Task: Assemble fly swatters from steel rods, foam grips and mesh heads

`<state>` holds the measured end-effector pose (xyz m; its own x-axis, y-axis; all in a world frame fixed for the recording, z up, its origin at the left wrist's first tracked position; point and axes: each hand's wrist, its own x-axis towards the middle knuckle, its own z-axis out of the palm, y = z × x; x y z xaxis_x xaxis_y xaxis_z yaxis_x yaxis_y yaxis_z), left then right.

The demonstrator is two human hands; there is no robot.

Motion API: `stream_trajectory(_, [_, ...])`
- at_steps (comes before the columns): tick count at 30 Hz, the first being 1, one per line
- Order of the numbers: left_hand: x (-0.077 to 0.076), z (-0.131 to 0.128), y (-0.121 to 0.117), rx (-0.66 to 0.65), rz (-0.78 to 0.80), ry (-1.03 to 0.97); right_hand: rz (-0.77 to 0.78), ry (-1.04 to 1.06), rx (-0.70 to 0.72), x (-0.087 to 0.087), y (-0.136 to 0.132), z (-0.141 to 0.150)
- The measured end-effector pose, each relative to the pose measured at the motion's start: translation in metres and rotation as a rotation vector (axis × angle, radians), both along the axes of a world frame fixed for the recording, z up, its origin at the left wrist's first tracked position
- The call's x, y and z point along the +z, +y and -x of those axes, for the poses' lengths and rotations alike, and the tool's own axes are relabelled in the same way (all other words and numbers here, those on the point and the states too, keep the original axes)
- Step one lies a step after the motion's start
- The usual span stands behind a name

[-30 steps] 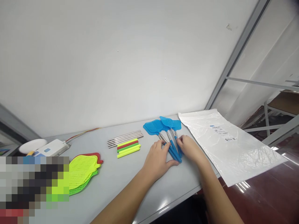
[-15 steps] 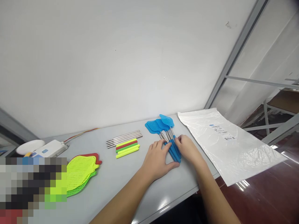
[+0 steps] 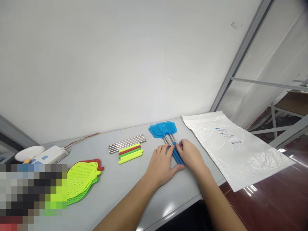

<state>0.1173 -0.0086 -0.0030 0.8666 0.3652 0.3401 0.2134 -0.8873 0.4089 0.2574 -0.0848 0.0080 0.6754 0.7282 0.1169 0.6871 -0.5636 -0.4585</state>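
Left hand [image 3: 158,164] loosely cupped and right hand [image 3: 190,155] pinched, fingers [image 3: 170,150] on smooth blue handles [image 3: 178,157] below mesh paddles [image 3: 165,129]

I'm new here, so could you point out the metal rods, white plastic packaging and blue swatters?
Metal rods [image 3: 126,143]: head view, middle of the row.
White plastic packaging [image 3: 223,150]: head view, its upper face.
Blue swatters [image 3: 166,129]: head view, their overlapping heads.

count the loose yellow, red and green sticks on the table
5, side by side beside the metal rods; from the wall outward: first yellow, red, green, second yellow, third yellow. Any underneath would be hidden.
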Motion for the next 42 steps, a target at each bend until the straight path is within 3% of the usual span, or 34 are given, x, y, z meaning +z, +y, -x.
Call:
stream_trajectory(8, [0.001,0.001,0.001,0.000,0.005,0.000,-0.099,0.045,0.004,-0.004,-0.008,-0.003])
stream_trajectory(13, [0.012,0.009,0.000,0.011,-0.071,0.019,-0.140,0.036,0.026,0.000,-0.009,-0.005])
stream_trajectory(17, [0.027,0.030,0.006,0.030,-0.190,0.088,-0.150,0.033,0.072,0.007,-0.008,-0.005])
stream_trajectory(20, [0.035,0.061,0.016,0.082,-0.247,0.148,-0.108,0.018,0.141,0.021,0.000,0.002])
stream_trajectory(24, [0.036,0.112,0.031,0.200,-0.284,0.216,0.028,-0.043,0.424,0.047,0.035,0.027])
stream_trajectory(28, [0.028,0.145,0.037,0.317,-0.309,0.270,0.105,-0.135,0.788,0.061,0.105,0.062])
stream_trajectory(31, [0.022,0.151,0.037,0.344,-0.337,0.306,0.128,-0.184,0.921,0.055,0.163,0.082])
stream_trajectory(34, [0.019,0.149,0.036,0.341,-0.351,0.314,0.148,-0.182,1.002,0.042,0.204,0.093])
stream_trajectory(42, [0.008,0.149,0.038,0.396,-0.324,0.232,0.234,-0.163,1.150,0.022,0.233,0.095])
